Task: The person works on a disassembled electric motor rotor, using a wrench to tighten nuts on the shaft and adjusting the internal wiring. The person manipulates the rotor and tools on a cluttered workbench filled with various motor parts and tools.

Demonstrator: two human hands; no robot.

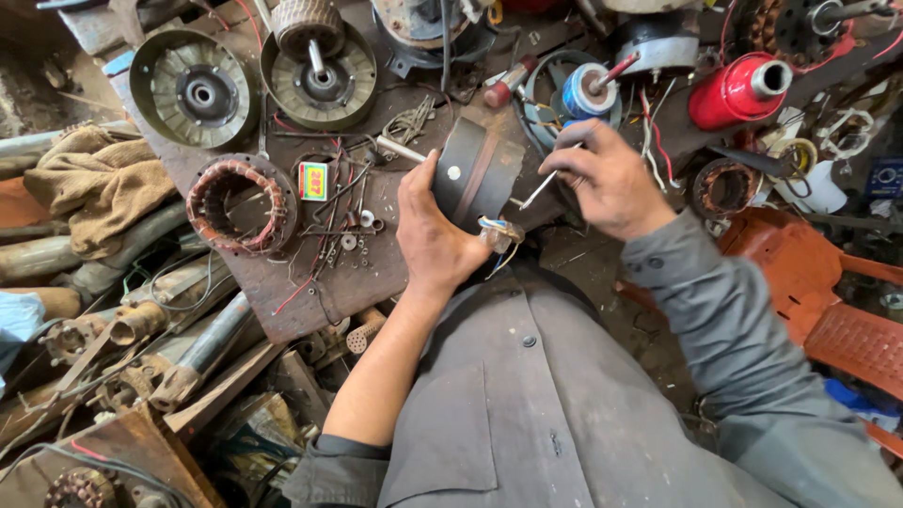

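I note the left hand [435, 230] wrapped around a dark cylindrical motor housing [478, 171], its grip pressed against the casing, which stands on edge at the near middle of the tabletop [367, 277]. The right hand [609, 179] pinches a thin metal tool [546, 183], its tip set against the housing's right side. The tabletop is a dark, worn, oil-stained slab — strewn with screws, washers and loose wire. On it I record a copper-wound stator [241, 203] to the left, two round ribbed motor covers [193, 89] at the far edge, and a small colourful box [313, 181]. A red cylinder [740, 89] lies far right. Beyond the slab — rusted pipes [141, 325], a tan cloth [103, 183], an orange plastic chair [809, 282].
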